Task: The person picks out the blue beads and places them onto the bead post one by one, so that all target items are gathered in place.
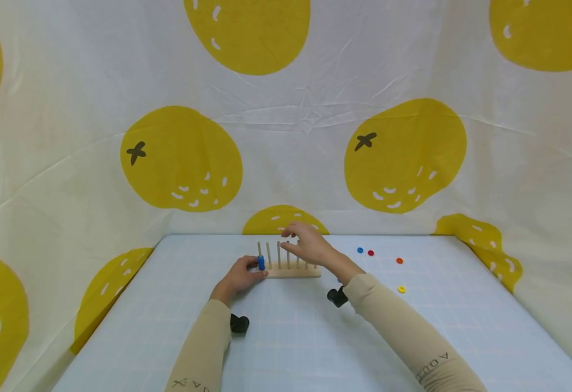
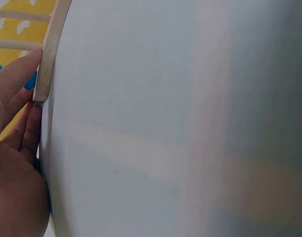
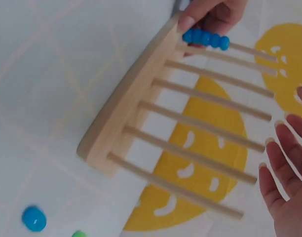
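Note:
A wooden peg rack stands on the table, with several upright pegs in a row on its long base. Blue beads are stacked on the peg at its left end. My left hand holds that end of the base, the thumb in front and the other fingers behind. Above the pegs is my right hand, its fingers spread and slightly bent. Nothing shows between those fingers in the right wrist view. In the head view this hand and forearm hide some of the rack's right-hand pegs.
Right of the rack lie loose beads: a blue one, a red one, an orange one and a yellow one. A green bead shows at the right wrist view's lower edge. A fruit-print cloth hangs behind the table.

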`<control>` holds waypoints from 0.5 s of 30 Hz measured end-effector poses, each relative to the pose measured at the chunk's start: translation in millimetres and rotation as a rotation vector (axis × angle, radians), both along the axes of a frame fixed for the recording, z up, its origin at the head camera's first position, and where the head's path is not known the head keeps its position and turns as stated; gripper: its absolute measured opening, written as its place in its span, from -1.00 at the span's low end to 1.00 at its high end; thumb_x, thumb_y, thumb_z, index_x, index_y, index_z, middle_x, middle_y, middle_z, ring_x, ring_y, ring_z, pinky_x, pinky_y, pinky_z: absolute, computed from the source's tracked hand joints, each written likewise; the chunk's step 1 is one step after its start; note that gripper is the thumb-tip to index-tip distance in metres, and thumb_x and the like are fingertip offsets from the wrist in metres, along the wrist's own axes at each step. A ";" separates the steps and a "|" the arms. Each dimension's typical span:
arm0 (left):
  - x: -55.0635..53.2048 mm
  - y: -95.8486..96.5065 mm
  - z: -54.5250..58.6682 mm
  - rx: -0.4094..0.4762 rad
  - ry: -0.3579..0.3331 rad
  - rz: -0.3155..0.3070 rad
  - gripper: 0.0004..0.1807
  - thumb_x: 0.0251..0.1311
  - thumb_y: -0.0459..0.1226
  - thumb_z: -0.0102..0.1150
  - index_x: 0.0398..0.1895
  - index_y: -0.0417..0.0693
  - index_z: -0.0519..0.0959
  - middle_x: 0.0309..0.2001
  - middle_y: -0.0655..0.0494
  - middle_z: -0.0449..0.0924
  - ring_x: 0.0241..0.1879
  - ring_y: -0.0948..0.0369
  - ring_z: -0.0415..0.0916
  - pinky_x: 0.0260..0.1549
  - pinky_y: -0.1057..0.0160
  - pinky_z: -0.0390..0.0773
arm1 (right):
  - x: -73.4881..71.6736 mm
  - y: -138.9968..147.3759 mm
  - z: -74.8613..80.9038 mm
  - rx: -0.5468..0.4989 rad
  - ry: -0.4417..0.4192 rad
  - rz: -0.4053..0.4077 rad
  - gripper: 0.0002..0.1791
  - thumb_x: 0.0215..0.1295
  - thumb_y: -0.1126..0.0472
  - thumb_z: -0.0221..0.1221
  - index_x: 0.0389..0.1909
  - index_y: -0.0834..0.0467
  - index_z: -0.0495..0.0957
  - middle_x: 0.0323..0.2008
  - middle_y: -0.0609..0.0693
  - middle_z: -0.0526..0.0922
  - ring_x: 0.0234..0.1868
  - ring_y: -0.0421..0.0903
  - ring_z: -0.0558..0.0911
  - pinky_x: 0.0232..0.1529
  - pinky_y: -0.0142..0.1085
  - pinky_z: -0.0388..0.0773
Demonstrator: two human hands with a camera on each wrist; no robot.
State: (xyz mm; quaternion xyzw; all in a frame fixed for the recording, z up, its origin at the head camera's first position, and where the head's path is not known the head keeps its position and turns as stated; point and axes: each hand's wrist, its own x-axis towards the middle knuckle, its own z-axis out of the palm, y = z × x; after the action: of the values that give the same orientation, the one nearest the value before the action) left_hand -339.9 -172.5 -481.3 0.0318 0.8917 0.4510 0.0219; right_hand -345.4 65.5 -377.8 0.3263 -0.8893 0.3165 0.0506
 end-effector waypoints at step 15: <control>-2.2 0.6 -4.1 0.001 -0.028 0.016 -0.40 0.26 -0.17 0.41 0.29 -0.25 0.52 0.28 -0.18 0.50 0.36 -0.14 0.35 0.42 -0.18 0.24 | -3.3 67.7 -8.0 -0.075 -0.018 -0.057 -0.70 0.44 0.21 0.25 0.10 0.25 0.59 0.07 0.16 0.64 0.10 0.20 0.56 0.18 0.06 0.54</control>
State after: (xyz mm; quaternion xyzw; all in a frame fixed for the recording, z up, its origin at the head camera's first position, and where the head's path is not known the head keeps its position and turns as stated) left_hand -342.1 -172.0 -485.3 0.0185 0.8914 0.4518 0.0307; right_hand -348.7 133.2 -385.8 0.2956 -0.8862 0.3510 0.0639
